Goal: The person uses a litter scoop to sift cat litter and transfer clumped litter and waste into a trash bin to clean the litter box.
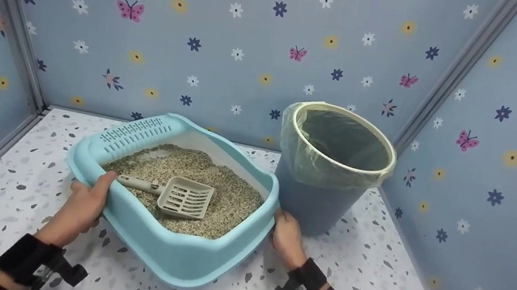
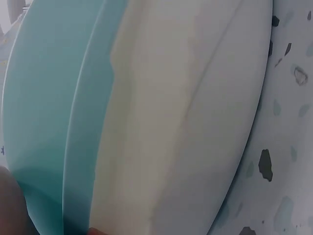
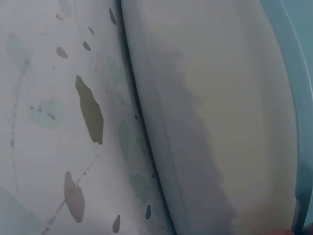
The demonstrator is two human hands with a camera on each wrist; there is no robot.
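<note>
A light blue litter box stands turned at an angle on the speckled surface, with sand-coloured litter heaped inside. On the litter lies a beige slotted scoop, its handle pointing left toward the rim. My left hand grips the box's left side, thumb up at the rim. On the opposite side my right hand holds the box under its rim, the fingers partly hidden behind the edge. Both wrist views show the box's pale lower wall close over the speckled surface.
A blue-grey trash bin with a pale rim and a translucent liner stands just right of the box, near my right hand. Flower-patterned panels enclose the back and both sides. Speckled surface shows at the front right.
</note>
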